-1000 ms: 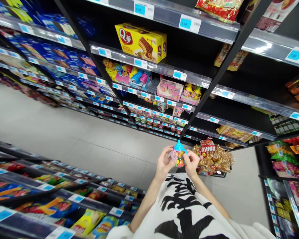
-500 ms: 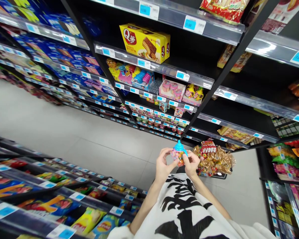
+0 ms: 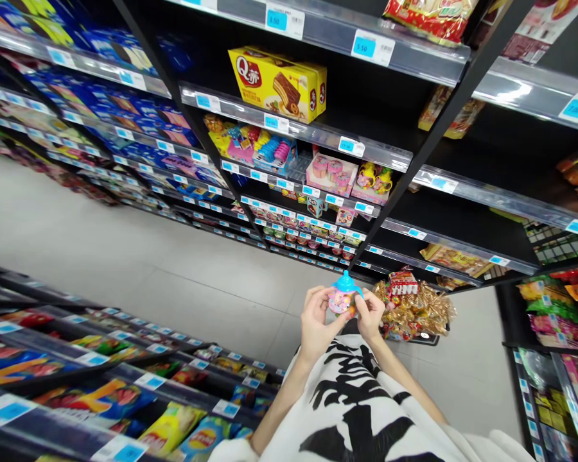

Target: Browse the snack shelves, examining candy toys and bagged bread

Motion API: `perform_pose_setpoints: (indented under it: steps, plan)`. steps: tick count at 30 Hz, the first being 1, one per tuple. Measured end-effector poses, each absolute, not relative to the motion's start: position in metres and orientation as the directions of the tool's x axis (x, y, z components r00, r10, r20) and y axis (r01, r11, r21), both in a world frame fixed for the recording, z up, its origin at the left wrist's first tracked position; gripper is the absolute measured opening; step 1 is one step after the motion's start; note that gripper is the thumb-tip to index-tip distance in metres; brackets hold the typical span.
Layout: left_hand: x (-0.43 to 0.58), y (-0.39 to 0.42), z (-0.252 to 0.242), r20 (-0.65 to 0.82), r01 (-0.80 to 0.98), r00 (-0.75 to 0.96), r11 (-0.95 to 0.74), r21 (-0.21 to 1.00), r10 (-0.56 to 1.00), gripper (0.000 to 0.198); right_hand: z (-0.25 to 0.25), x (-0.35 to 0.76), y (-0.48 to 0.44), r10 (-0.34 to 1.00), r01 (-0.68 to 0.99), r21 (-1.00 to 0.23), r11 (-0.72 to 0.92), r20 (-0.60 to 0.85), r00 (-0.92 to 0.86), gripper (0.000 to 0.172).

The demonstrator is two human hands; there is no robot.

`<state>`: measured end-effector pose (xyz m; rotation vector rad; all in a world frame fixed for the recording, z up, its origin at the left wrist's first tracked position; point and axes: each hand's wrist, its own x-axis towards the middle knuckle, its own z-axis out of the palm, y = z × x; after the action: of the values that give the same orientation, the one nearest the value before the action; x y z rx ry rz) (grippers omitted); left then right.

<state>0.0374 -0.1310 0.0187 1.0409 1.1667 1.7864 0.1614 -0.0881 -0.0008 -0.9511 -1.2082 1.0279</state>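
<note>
Head view, hands [image 3: 316,323] clasping candy jar [image 3: 341,299], aisle floor [image 3: 173,276] open left

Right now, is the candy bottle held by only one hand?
No, the left hand and the right hand both grip the candy bottle.

Candy jar [image 3: 343,299] rotated between left hand [image 3: 316,323] and right hand [image 3: 372,315]: pink label side now up (sweets showed before).
</note>
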Motion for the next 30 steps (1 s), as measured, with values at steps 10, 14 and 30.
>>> perform_pose_setpoints:
  steps: [10, 14, 30]
  plan:
    - [0.041, -0.131, 0.023, 0.339, -0.116, -0.328, -0.393, 0.912, 0.882, 0.04, -0.009, 0.16, -0.085, 0.984, -0.288, -0.944, 0.161, 0.13, 0.125, 0.049]
    - [0.038, -0.131, 0.024, 0.361, -0.071, -0.297, -0.397, 0.915, 0.884, 0.029, -0.004, 0.16, -0.083, 0.984, -0.298, -0.941, 0.159, 0.126, 0.125, 0.051]
    - [0.029, -0.133, 0.021, 0.401, 0.09, -0.27, -0.391, 0.916, 0.876, 0.015, -0.001, 0.159, -0.081, 0.988, -0.279, -0.952, 0.124, 0.094, 0.118, 0.052]
